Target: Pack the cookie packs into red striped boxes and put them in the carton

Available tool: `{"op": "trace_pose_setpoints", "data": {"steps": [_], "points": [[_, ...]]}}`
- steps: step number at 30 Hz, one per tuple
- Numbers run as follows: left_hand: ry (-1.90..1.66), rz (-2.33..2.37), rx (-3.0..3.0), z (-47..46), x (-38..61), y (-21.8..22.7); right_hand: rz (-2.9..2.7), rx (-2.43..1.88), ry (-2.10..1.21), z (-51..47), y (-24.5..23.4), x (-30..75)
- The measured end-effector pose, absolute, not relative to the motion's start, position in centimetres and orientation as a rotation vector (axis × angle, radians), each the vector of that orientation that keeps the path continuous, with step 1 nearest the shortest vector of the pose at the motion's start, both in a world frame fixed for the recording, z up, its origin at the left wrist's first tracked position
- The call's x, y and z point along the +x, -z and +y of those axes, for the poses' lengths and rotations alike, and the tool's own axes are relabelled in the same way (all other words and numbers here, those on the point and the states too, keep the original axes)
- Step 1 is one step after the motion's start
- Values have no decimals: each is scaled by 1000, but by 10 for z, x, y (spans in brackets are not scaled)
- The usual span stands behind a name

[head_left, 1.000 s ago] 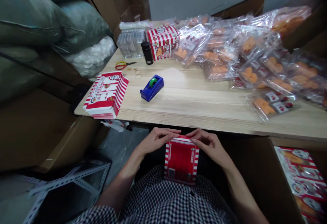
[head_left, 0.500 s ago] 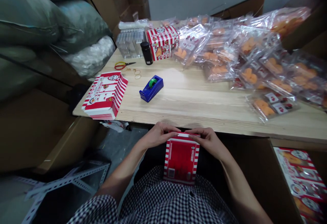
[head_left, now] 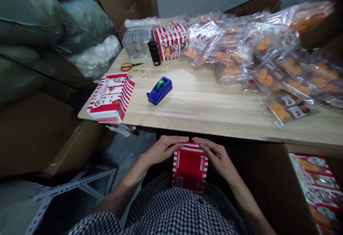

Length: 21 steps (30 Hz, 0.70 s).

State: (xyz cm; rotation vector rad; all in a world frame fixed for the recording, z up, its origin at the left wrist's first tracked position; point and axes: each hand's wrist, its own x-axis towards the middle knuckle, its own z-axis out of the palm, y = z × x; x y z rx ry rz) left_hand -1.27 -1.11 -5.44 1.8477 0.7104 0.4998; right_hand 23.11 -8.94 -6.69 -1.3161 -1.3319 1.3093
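Note:
A red and white striped carton (head_left: 189, 169) stands upright on my lap, below the wooden table's (head_left: 203, 106) front edge. My left hand (head_left: 163, 149) rests on its top left corner, fingers pressed down along the top flap. My right hand (head_left: 214, 154) mirrors it on the top right corner, fingertips nearly meeting the left ones over the flap. Both hands grip the carton.
On the table lie a stack of flat striped cartons (head_left: 111, 98), a blue tape dispenser (head_left: 159, 90), scissors (head_left: 128, 66), rubber bands, a black bottle (head_left: 154, 53), an assembled carton (head_left: 171, 41) and several clear bags of orange items (head_left: 257, 60). Finished cartons fill a box (head_left: 316, 188) at right.
My fingers have slid inward along the carton's top flap until the fingertips almost touch. The view tilted slightly; the carton stays on my lap.

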Motion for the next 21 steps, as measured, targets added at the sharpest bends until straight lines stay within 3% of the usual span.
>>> {"op": "trace_pose_setpoints", "data": {"steps": [12,17,21], "points": [[-564,738,1715,-24,-16,63,-1454,-1230,-1363,-92,64,232],[-574,791,1782,-5,-17,59,-1433,-1263,-1229,-76,77,222],[-1003,1294,1718,54,-39,47,-1391,-1258,-1199,-77,84,220]]}}
